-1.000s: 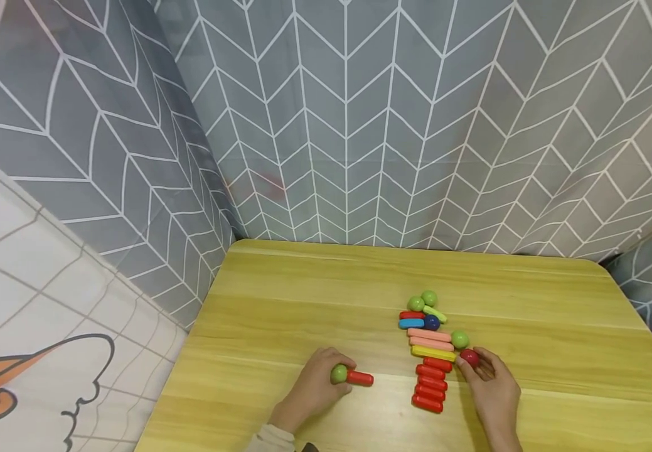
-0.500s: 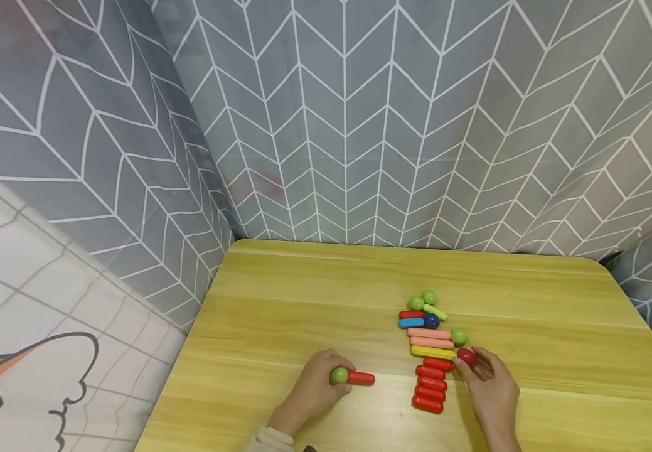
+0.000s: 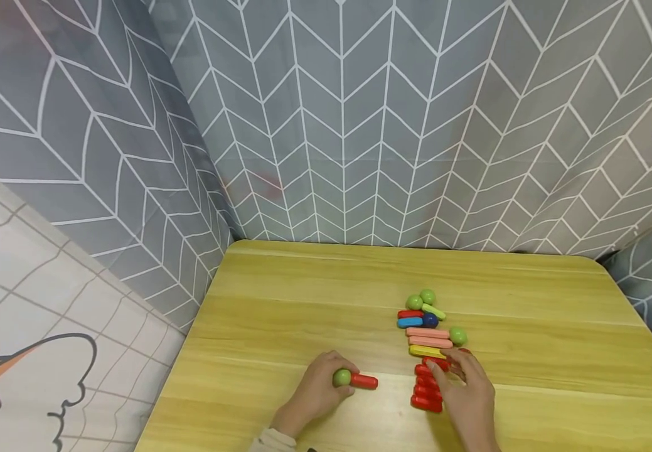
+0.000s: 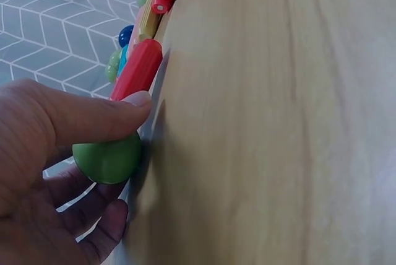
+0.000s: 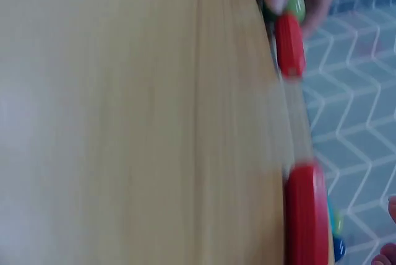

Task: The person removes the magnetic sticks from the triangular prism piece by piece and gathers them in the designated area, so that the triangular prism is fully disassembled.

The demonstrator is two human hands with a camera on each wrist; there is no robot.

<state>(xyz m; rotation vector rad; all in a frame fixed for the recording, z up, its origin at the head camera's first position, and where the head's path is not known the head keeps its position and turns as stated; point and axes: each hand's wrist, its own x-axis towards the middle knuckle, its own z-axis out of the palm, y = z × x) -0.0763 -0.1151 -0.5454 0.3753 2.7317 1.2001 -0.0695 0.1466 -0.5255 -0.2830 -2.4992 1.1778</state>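
My left hand [image 3: 320, 388] pinches a green ball [image 4: 108, 161] between thumb and fingers, low over the table. A red stick [image 4: 139, 70] lies end-on against that ball, its free end toward the right. My right hand [image 3: 469, 397] is over a row of short red sticks [image 3: 426, 403], thumb and forefinger apart; whether the fingertips touch a stick is unclear. A dark red ball [image 3: 464, 351] shows only partly behind this hand. Just beyond the row lie a yellow stick [image 3: 427, 351] and two pink sticks [image 3: 430, 343].
Farther back are a green ball [image 3: 458, 335], a dark blue ball [image 3: 430, 320], a blue stick [image 3: 410, 322] and a lime stick [image 3: 433, 311]. Patterned grey curtains [image 3: 342, 125] stand behind the wooden table [image 3: 303, 282].
My right hand has let go of the dark red ball and moved left over the red sticks. My left hand, still on the green ball, has shifted slightly right.
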